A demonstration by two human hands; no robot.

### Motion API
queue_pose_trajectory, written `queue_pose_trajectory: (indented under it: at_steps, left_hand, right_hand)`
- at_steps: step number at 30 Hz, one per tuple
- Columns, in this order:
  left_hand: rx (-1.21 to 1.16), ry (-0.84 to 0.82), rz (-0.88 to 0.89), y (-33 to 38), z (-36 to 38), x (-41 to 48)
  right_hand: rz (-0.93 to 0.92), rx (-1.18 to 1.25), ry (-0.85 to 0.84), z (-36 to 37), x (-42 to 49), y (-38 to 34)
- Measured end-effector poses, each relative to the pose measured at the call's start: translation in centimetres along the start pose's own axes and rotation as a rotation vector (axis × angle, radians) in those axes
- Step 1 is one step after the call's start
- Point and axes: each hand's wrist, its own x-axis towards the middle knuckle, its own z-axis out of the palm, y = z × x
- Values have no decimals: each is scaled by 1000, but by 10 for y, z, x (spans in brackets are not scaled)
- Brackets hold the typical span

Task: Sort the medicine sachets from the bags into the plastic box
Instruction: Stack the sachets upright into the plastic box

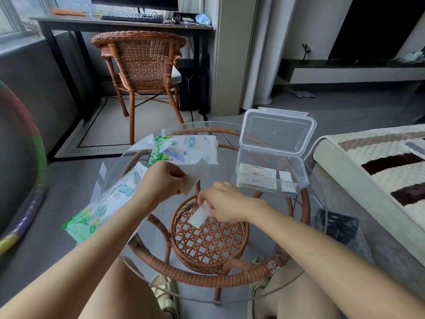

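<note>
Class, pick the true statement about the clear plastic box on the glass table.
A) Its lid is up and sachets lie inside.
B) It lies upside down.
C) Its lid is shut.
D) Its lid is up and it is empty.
A: the plastic box has its lid raised, with sachets inside.

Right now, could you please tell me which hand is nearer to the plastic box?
Right. The right hand is left of the plastic box, not touching; the left hand is farther left.
</note>
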Motion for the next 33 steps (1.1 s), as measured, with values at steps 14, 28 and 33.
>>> queue_pose_trajectory:
  at_steps: [14, 28, 33]
  left_hand:
    - [102, -376, 200, 20, 7, -16]
    - [-275, -356, 390, 67, 52, -29]
    - [-189, -297, 496, 94, 69, -17]
  right_hand:
    - [-35, 241, 383, -24, -70, 2]
    - [256, 748, 613, -21, -107, 46]
    - [318, 575, 638, -32, -114, 71]
